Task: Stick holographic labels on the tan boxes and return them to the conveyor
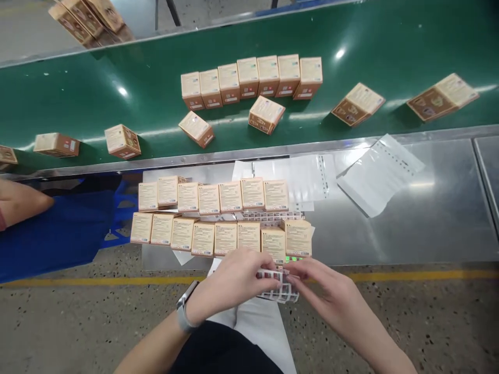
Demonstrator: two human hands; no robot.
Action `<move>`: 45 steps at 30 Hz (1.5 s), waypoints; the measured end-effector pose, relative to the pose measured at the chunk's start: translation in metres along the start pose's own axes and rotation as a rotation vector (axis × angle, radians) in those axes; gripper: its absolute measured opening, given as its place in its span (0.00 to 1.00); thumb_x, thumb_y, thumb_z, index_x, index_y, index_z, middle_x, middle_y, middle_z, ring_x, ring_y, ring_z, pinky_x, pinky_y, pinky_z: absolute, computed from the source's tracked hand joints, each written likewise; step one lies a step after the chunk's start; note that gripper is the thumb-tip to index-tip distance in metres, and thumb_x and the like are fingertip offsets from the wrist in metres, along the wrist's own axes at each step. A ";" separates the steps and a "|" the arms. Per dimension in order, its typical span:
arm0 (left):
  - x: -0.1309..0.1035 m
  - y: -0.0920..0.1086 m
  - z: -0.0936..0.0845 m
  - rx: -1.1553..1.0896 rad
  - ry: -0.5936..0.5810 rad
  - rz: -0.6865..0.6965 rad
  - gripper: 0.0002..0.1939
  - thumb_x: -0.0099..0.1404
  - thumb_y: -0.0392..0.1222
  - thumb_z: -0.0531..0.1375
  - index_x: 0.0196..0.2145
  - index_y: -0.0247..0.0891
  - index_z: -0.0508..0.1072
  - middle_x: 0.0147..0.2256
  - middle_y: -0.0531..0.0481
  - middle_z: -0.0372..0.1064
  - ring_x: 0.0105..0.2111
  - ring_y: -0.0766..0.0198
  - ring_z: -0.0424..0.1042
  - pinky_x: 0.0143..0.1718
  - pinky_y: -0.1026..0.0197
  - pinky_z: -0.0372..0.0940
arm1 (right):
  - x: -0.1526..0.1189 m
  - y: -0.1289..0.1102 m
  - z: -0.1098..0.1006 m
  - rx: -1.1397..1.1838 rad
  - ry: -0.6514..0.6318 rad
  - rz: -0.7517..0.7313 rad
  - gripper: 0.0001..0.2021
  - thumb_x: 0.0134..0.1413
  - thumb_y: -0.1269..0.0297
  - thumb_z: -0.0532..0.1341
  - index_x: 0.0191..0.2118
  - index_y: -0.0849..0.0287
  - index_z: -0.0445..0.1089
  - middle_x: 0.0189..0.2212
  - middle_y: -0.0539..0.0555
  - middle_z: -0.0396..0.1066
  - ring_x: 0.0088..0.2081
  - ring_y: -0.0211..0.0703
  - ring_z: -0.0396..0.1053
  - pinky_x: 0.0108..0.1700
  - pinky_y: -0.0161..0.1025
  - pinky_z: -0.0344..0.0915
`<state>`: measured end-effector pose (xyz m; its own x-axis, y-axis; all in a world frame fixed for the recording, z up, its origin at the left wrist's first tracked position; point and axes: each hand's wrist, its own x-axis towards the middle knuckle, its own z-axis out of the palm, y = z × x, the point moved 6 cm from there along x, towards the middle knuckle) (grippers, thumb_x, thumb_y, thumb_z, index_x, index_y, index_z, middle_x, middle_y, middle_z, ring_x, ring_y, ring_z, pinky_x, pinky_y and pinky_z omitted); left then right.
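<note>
A hasty tug could crease or tear the gridded sheet (277,294), and our knuckles, close to the front row of boxes (225,239), could knock them askew; our left hand (237,276) pinches the sheet on our side of that row, our right hand (331,285) meets its edge, grip unclear; thin curling sheet, crisp square-edged card, smooth green belt (156,78)

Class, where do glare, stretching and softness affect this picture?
Head view: glare spots on the green conveyor belt; also head view, a pale streak on the metal table, the rightmost carton looking stretched, and a gridded label sheet whose fine detail is unreadable.
</note>
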<state>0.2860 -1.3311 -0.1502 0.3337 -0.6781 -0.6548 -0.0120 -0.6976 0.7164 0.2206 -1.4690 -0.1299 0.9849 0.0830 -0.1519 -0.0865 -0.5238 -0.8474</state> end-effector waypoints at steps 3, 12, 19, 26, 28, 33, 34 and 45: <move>0.010 -0.005 0.010 0.063 -0.035 0.012 0.07 0.66 0.41 0.61 0.30 0.39 0.76 0.25 0.54 0.72 0.28 0.64 0.69 0.29 0.63 0.52 | -0.013 0.002 0.009 -0.192 0.066 -0.131 0.08 0.65 0.71 0.56 0.42 0.56 0.73 0.34 0.53 0.78 0.33 0.41 0.76 0.39 0.38 0.74; 0.035 -0.033 0.044 -0.058 -0.144 -0.080 0.15 0.69 0.49 0.58 0.29 0.38 0.74 0.23 0.55 0.69 0.24 0.64 0.67 0.27 0.62 0.57 | -0.042 0.040 0.018 -0.073 0.256 0.033 0.07 0.60 0.73 0.61 0.37 0.53 0.73 0.39 0.54 0.78 0.47 0.49 0.75 0.48 0.49 0.71; 0.041 -0.006 0.087 0.464 0.143 0.476 0.07 0.66 0.40 0.63 0.31 0.34 0.74 0.62 0.42 0.63 0.64 0.46 0.58 0.62 0.43 0.57 | -0.048 0.128 0.011 0.346 0.658 0.643 0.09 0.56 0.55 0.65 0.34 0.55 0.73 0.55 0.58 0.71 0.56 0.52 0.69 0.52 0.50 0.69; 0.071 -0.011 0.129 0.708 0.170 0.487 0.05 0.65 0.37 0.63 0.34 0.33 0.77 0.69 0.42 0.50 0.69 0.43 0.48 0.69 0.44 0.48 | -0.034 0.140 0.024 0.385 0.795 0.616 0.10 0.53 0.56 0.66 0.30 0.57 0.72 0.48 0.59 0.76 0.50 0.50 0.73 0.50 0.49 0.70; 0.076 -0.014 0.130 0.709 0.137 0.464 0.06 0.66 0.37 0.62 0.34 0.31 0.78 0.69 0.40 0.48 0.69 0.43 0.46 0.69 0.44 0.49 | -0.035 0.139 0.026 0.353 0.814 0.608 0.10 0.54 0.56 0.66 0.31 0.58 0.72 0.48 0.59 0.75 0.50 0.50 0.73 0.50 0.49 0.71; 0.075 -0.013 0.127 0.711 0.068 0.450 0.08 0.67 0.35 0.60 0.35 0.29 0.79 0.69 0.38 0.46 0.69 0.41 0.43 0.69 0.43 0.49 | -0.038 0.139 0.031 0.325 0.849 0.610 0.09 0.55 0.58 0.66 0.31 0.58 0.71 0.48 0.60 0.75 0.50 0.52 0.73 0.49 0.49 0.72; 0.075 -0.012 0.127 0.713 0.063 0.447 0.08 0.67 0.35 0.60 0.35 0.29 0.79 0.69 0.38 0.46 0.69 0.41 0.43 0.69 0.43 0.49 | -0.038 0.139 0.032 0.316 0.856 0.612 0.09 0.55 0.58 0.66 0.31 0.58 0.71 0.47 0.61 0.75 0.50 0.52 0.74 0.49 0.49 0.72; 0.074 -0.012 0.126 0.693 0.117 0.455 0.09 0.64 0.32 0.60 0.40 0.30 0.79 0.68 0.40 0.50 0.69 0.44 0.46 0.69 0.44 0.48 | -0.038 0.139 0.037 0.242 0.924 0.598 0.09 0.56 0.58 0.65 0.33 0.59 0.72 0.47 0.62 0.75 0.48 0.51 0.75 0.47 0.48 0.74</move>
<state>0.1924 -1.4023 -0.2375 0.2517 -0.9262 -0.2809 -0.7331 -0.3719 0.5694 0.1660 -1.5140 -0.2607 0.5001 -0.8384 -0.2167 -0.5093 -0.0824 -0.8566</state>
